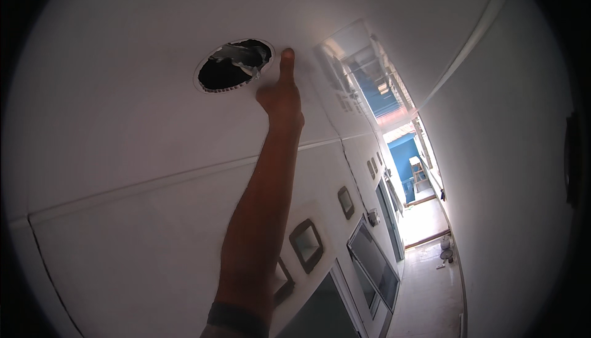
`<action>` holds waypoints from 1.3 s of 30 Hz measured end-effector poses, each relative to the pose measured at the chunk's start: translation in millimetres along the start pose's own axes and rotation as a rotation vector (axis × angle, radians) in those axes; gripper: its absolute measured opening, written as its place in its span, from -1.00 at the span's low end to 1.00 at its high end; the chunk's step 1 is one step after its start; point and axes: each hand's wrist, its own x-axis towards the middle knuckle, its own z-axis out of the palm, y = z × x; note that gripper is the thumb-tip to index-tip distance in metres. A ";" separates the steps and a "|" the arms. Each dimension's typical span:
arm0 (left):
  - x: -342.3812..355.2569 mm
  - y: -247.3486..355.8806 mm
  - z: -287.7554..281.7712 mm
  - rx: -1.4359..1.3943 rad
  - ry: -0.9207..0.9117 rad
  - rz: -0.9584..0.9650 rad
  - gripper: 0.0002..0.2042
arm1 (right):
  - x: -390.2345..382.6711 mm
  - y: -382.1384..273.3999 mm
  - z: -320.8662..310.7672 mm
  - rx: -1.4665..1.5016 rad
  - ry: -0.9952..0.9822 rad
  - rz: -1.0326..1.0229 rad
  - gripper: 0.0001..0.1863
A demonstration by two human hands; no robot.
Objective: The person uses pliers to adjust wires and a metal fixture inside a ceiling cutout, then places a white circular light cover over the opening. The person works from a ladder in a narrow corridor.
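Reaching up high, the right hand [280, 98] pressed against the white ceiling [123, 92], just beside the right rim of a round hole [234, 66] cut into it. One finger [287, 61] was stretched out straight, with its tip on the ceiling next to the hole. The other fingers were curled in, and the hand held nothing. The step looked like feeling or checking the edge of the hole. It was hard to tell if the fingertip touched the rim itself or only the paint beside it. Any next move would call for a steady arm, a careful reach over to the rough rim, and a soft touch, since the cut edge looked jagged. Inside the dark hole was some grey crinkled stuff [239, 54]; what it was could not be made out. Now the counting. There was one round hole, one hand and one bare arm [258, 215], with one dark band [237, 321] low down on it. The left hand could not be seen at all. There was one bright skylight [369, 73] farther along the ceiling. On the wall [154, 246] below were three square frames [306, 244] close by, with smaller ones past them that were too small to count.
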 end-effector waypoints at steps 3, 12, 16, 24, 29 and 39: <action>-6.8 2.8 -4.1 0.007 -0.061 -0.094 -0.53 | -3.4 -8.2 -3.6 -0.013 0.060 -0.039 -0.91; -9.7 -6.8 -8.5 0.098 -0.083 -0.074 -0.42 | 21.6 -54.7 -24.1 -0.030 -0.001 -0.132 -0.86; 6.2 -21.6 -31.1 0.103 -0.085 -0.076 -0.15 | 11.1 -43.4 -14.6 0.012 -0.127 0.118 -0.83; -12.7 -5.9 -27.8 0.112 -0.170 -0.181 -0.48 | -2.3 -62.8 -29.3 0.021 -0.215 0.242 -0.78; -34.4 13.1 -74.5 0.124 -0.188 0.077 -0.68 | -10.9 -43.1 -1.5 0.026 -0.089 0.348 -0.78; -1.2 72.7 -83.5 0.539 -0.355 0.119 -0.69 | -9.7 -3.7 20.3 0.052 -0.135 0.179 -0.83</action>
